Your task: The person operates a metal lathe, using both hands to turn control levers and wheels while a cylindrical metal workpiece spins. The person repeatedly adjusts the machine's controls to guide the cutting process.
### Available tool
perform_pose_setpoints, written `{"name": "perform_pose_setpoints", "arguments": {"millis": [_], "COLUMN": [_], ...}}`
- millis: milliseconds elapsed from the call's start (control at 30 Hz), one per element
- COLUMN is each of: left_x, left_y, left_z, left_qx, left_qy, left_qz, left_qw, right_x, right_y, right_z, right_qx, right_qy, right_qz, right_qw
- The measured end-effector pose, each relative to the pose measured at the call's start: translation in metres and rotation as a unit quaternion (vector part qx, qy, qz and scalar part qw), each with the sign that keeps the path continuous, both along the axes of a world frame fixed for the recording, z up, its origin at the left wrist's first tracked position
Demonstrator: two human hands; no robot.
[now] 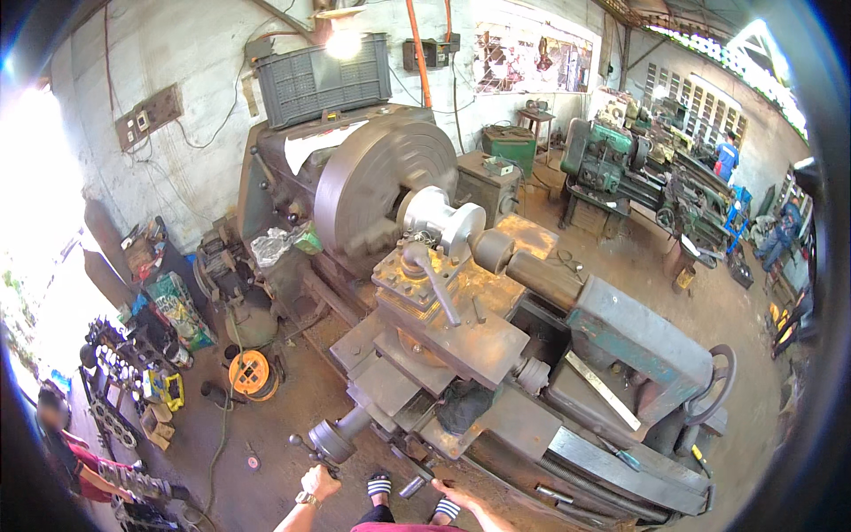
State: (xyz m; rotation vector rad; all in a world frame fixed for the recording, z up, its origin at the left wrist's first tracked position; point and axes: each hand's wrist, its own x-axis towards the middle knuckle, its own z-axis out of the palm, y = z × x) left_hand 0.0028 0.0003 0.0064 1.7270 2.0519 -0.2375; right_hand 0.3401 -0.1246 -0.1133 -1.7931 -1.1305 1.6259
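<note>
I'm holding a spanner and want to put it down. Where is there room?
Bare patches: the flat rusty carriage top beside the tool post, and the floor between the orange reel and the lathe. The left wall's clutter is crowded.

bright daylight blows out the left edge; fisheye bends the rim.

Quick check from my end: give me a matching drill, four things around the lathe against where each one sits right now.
Things:
1. left hand
2. orange cable reel
3. grey plastic crate
4. shiny workpiece

Places:
A. on top of the lathe headstock
B. on the floor left of the lathe
C. at the crank handle on the carriage's near end
D. in front of the large round faceplate

Pairs: 1-C, 2-B, 3-A, 4-D
</note>
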Motion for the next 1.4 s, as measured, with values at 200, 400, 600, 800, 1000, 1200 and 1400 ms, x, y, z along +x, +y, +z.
{"name": "perform_pose_setpoints", "arguments": {"millis": [200,400,600,800,1000,1200,1400], "left_x": [-0.012,-0.026,-0.011,-0.03,-0.022,0.007,-0.001], "left_y": [0.001,0.001,0.001,0.047,0.075,0.032,0.022], "left_z": [-0.016,0.02,0.089,0.114,0.105,0.086,0.118], "left_qx": [-0.035,-0.046,-0.034,0.005,0.015,-0.021,-0.034], "left_qy": [-0.003,-0.206,-0.16,-0.087,-0.093,-0.16,-0.145], "left_qz": [-0.005,-0.106,-0.061,-0.065,-0.051,-0.075,-0.068], "left_qw": [0.999,0.972,0.985,0.994,0.994,0.984,0.987], "right_x": [-0.008,-0.012,-0.026,-0.034,-0.019,-0.031,-0.027], "right_y": [-0.011,-0.003,-0.007,-0.019,-0.016,0.011,0.032], "right_z": [-0.019,0.031,-0.006,-0.076,-0.07,0.019,0.064], "right_qx": [-0.013,-0.009,0.037,0.025,-0.039,-0.008,-0.13], "right_qy": [0.095,0.124,0.124,0.062,0.104,0.013,0.046], "right_qz": [-0.059,-0.143,-0.207,-0.204,-0.093,-0.174,-0.162], "right_qw": [0.994,0.982,0.97,0.977,0.989,0.985,0.977]}}
